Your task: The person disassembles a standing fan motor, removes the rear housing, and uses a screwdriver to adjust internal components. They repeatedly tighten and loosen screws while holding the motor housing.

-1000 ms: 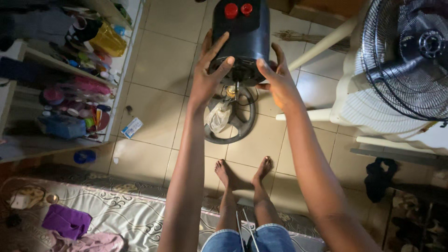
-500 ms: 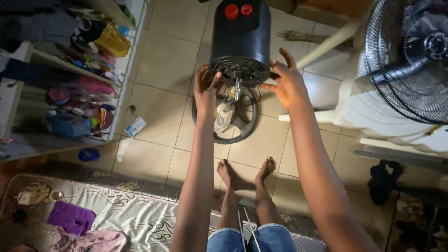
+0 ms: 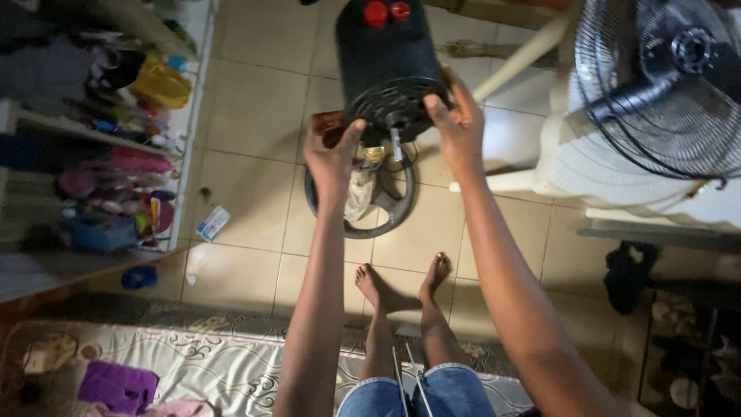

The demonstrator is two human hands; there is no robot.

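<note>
I hold up a black fan motor housing (image 3: 384, 66) with two red buttons on top and a vented round face with a short shaft pointing toward me. My left hand (image 3: 333, 158) grips its lower left edge, thumb on the vented face. My right hand (image 3: 457, 123) grips its right edge. Below it on the tiled floor lies a round dark fan base ring (image 3: 361, 202) with a crumpled light cloth inside it. My bare feet (image 3: 405, 282) rest on the floor beneath.
A standing fan head with wire guard (image 3: 664, 85) sits at the upper right beside a white plastic chair (image 3: 610, 170). Cluttered shelves (image 3: 100, 139) line the left. A patterned mattress (image 3: 193, 363) with purple cloth lies near me. Dark clothing (image 3: 629, 274) lies at right.
The housing has tilted so its vented face and shaft point toward me. My left hand slid from its side down to the lower rim; my right hand moved to the right edge.
</note>
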